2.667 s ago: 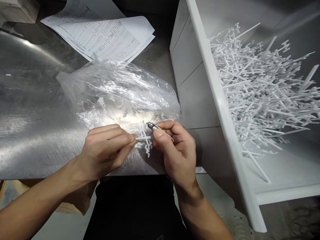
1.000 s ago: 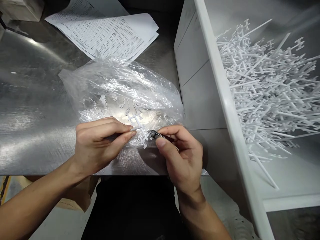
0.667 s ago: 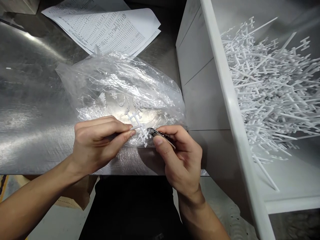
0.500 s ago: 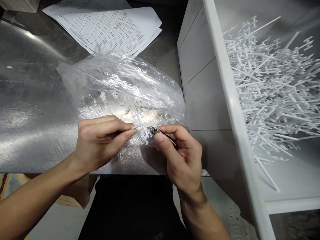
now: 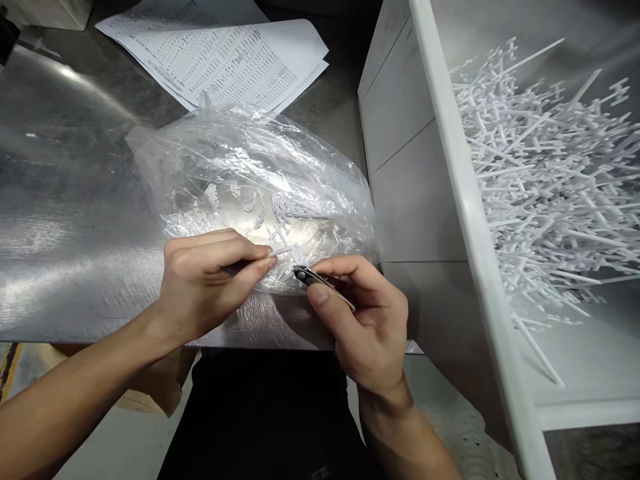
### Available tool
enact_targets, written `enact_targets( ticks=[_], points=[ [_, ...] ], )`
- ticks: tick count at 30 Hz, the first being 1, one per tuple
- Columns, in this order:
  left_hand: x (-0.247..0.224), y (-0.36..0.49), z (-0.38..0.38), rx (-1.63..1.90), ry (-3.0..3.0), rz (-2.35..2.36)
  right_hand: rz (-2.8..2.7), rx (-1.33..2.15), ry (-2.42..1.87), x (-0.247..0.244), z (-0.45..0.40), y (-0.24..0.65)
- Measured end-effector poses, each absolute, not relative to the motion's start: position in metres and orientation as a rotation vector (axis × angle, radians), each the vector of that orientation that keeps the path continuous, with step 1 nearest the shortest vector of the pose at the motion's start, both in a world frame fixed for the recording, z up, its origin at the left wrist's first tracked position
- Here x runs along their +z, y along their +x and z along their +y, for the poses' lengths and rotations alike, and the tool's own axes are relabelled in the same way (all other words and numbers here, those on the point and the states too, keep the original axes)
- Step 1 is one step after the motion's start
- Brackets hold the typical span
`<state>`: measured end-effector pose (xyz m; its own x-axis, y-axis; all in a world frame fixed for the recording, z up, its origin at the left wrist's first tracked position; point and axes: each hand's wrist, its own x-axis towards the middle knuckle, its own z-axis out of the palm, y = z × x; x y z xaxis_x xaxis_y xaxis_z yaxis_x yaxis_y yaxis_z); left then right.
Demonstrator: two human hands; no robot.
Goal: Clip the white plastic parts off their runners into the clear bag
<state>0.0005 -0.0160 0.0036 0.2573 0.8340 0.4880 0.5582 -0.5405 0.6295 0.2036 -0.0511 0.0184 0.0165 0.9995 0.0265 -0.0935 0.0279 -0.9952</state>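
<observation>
My left hand (image 5: 215, 280) pinches the stem of a small white branched plastic piece (image 5: 283, 250) between thumb and fingertips. In my right hand (image 5: 365, 313) is a small metal clipper (image 5: 320, 280), its dark jaws against the lower part of the white piece. The jaws partly hide that end, so whether they are closed on it is not clear. Under both hands lies a crumpled clear plastic bag (image 5: 300, 170), its opening toward me, with small white bits (image 5: 257, 207) inside.
Printed sheets (image 5: 225, 60) lie behind the bag on the metal table (image 5: 65, 220). To the right stands a white-walled bin (image 5: 470, 200) heaped with white branched pieces (image 5: 555, 180). A brown cardboard box (image 5: 155, 387) is below the table edge at left.
The clipper has turned and shifted slightly down over the lower branches of the white piece. The whole view has moved a little, while my left hand keeps its pinch.
</observation>
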Motion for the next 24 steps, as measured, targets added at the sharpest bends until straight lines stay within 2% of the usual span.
enact_targets(
  ticks=[13, 24],
  points=[
    [0.004, 0.0, -0.016, 1.135, 2.244, 1.274, -1.292, 1.182, -1.119, 0.012, -0.055, 0.209],
    [0.004, 0.002, -0.012, 1.1, 2.294, 1.338, -1.006, 1.282, -1.107, 0.008, -0.048, 0.206]
  ],
)
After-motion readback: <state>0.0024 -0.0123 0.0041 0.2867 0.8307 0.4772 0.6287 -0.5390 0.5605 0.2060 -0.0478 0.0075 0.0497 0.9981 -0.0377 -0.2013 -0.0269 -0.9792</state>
